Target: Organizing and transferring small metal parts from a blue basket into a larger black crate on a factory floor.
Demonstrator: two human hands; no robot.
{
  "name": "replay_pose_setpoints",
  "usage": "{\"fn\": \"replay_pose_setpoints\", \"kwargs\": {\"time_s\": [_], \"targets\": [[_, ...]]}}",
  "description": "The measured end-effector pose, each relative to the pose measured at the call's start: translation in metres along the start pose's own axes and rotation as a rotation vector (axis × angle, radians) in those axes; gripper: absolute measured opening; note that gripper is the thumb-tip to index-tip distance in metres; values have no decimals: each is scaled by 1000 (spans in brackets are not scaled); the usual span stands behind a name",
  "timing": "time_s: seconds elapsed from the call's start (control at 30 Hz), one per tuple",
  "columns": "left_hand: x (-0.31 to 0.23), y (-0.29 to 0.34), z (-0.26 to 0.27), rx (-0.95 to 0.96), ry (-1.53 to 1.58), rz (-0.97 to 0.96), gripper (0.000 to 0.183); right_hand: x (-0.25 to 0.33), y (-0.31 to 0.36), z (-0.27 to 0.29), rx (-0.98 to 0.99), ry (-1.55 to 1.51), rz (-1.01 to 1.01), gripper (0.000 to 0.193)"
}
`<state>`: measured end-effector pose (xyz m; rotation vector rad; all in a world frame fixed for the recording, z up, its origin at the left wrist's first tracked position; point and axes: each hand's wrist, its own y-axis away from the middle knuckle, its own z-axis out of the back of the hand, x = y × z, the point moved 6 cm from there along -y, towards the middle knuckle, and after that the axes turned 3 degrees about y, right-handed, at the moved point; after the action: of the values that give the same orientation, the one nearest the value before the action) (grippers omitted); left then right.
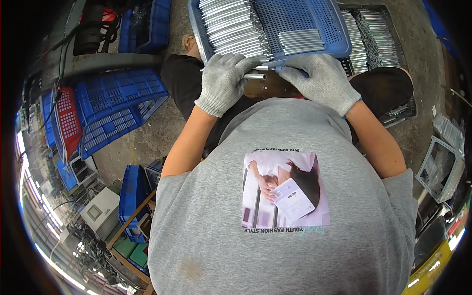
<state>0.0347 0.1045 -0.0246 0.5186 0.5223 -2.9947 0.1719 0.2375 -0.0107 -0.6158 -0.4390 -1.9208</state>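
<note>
A person sits and looks down at two hands in grey knit gloves, near the top middle of the frame. The left hand [223, 81] is curled around a short shiny metal tube [255, 76], and its fingers [235, 63] are closed on it. The end of the tube sticks out toward the right. The right hand [322, 78] lies flat just beside it, with its fingers [290, 73] stretched out toward the tube end and resting at the near edge of a blue tray. I cannot tell if the right hand holds anything.

The blue plastic tray [314, 19] has small holes in its floor and sits at the top middle, just past the hands. Many silver tubes [231, 27] lie in rows in its left part, and a smaller bunch [300, 42] lies in its right part.

At the upper right of the frame a dark crate [373, 34] holds more silver tubes. At the left, blue crates [118, 105] and a red crate [69, 120] stand stacked on the floor. The person's grey shirt [285, 196] with a printed picture fills the bottom middle of the frame.
</note>
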Motion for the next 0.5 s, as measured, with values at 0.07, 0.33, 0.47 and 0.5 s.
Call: {"fn": "replay_pose_setpoints", "kwargs": {"time_s": [0.07, 0.33, 0.47, 0.5], "targets": [[5, -2, -3, 5, -10, 5, 27, -6, -1, -2, -59, -20, 13, 27], [65, 1, -65, 137, -144, 140, 26, -19, 1, -12, -80, 120, -33, 26], [81, 2, -81, 93, -182, 95, 26, -19, 2, -13, -98, 117, -24, 26], [81, 2, -81, 58, -184, 66, 27, -19, 3, -12, -104, 110, -23, 26]]}}
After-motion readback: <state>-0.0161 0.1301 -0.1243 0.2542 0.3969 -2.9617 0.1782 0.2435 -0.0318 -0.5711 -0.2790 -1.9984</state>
